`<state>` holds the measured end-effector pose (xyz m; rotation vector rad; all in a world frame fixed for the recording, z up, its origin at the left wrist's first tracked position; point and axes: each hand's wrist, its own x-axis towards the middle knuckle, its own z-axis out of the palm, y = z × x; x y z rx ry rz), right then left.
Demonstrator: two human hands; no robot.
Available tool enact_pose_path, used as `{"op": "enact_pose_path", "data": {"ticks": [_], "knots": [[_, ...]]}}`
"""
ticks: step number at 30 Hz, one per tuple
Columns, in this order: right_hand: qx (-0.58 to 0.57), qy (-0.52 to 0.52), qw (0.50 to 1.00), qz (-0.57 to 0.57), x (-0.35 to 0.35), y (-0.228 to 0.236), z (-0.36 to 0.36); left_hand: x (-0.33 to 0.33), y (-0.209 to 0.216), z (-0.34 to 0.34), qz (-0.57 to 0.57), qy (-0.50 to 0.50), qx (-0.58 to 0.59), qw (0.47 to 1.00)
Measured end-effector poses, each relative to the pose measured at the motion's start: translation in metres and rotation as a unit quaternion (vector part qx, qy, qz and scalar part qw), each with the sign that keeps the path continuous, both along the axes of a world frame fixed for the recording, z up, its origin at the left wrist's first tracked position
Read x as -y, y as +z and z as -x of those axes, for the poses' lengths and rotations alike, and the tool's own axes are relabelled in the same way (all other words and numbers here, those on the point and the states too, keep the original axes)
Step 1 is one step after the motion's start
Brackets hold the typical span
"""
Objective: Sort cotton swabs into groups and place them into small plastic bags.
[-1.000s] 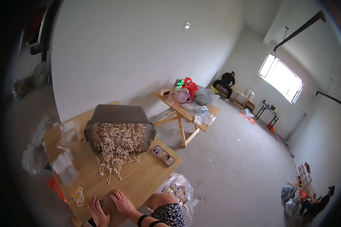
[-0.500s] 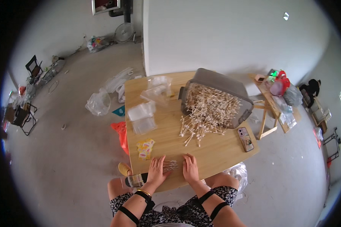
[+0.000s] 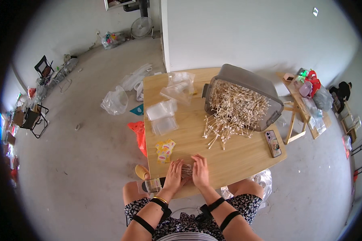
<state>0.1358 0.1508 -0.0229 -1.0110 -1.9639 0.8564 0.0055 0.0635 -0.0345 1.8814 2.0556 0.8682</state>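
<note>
A small bundle of cotton swabs [image 3: 186,170] lies on the wooden table [image 3: 189,138] near its front edge, between my two hands. My left hand [image 3: 175,174] rests against the bundle's left end, its fingers stretched forward. At the other end, my right hand [image 3: 200,170] stands on its edge with straight fingers, close against the swabs or touching them. Beside my left wrist is a flat pack of swabs [image 3: 153,185] with a dark part. Farther off, a grey plastic bin [image 3: 245,72] is tipped on its side, and loose cotton swabs [image 3: 237,106] spill from it.
Yellow-and-white packets [image 3: 165,150] lie left of my hands. Behind them are clear plastic bags [image 3: 164,125]. A phone [image 3: 273,143] sits at the table's right edge. An orange-red bag [image 3: 138,136] hangs at the left side. A cluttered side table [image 3: 299,110] stands at right.
My hands have come closer together, the right one moving in toward the swab bundle from its right side. The whole view has shifted slightly.
</note>
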Motion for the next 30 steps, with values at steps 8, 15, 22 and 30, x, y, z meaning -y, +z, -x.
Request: {"op": "enact_pose_path", "data": {"ticks": [8, 15, 22, 30], "knots": [[0.058, 0.029, 0.997, -0.039, 0.003, -0.008, -0.027, 0.017, 0.011, -0.004, 0.038, 0.056, -0.023, 0.997], [0.074, 0.03, 0.995, -0.056, 0.002, -0.011, -0.028, 0.017, 0.023, 0.015, 0.016, -0.001, -0.004, 1.0], [0.079, 0.026, 0.995, -0.055, 0.001, -0.011, -0.028, 0.003, 0.022, 0.033, 0.043, -0.034, 0.036, 0.998], [0.076, 0.014, 0.994, -0.071, -0.001, -0.014, -0.028, -0.01, 0.01, -0.006, 0.036, 0.062, -0.013, 0.997]]}}
